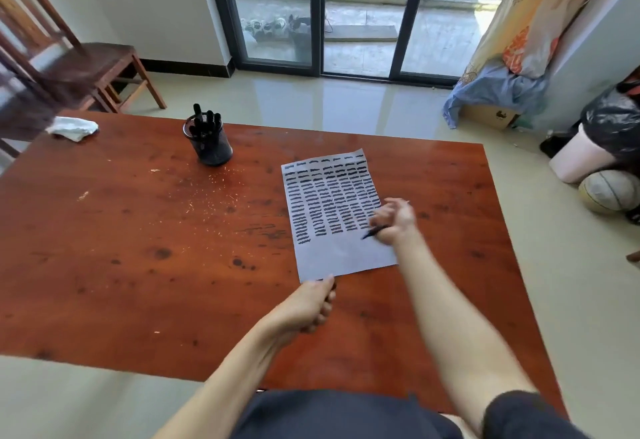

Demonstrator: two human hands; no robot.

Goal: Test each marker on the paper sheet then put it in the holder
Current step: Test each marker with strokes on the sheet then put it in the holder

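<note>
A white paper sheet [341,251] lies on the red-brown table [138,248], covered with rows of black test strokes over its upper part. My right hand [394,222] is shut on a black marker [374,232], whose tip points down-left onto the sheet near the lowest strokes. My left hand [311,305] rests curled at the sheet's near edge with something small and dark in its fingers; I cannot tell what it is. A black mesh holder [209,146] stands at the table's far side, holding several black markers.
A crumpled white cloth [72,128] lies at the table's far left corner. A wooden chair [86,71] stands behind it. Light specks are scattered on the table near the holder. A ball [607,191] and bags sit on the floor at right.
</note>
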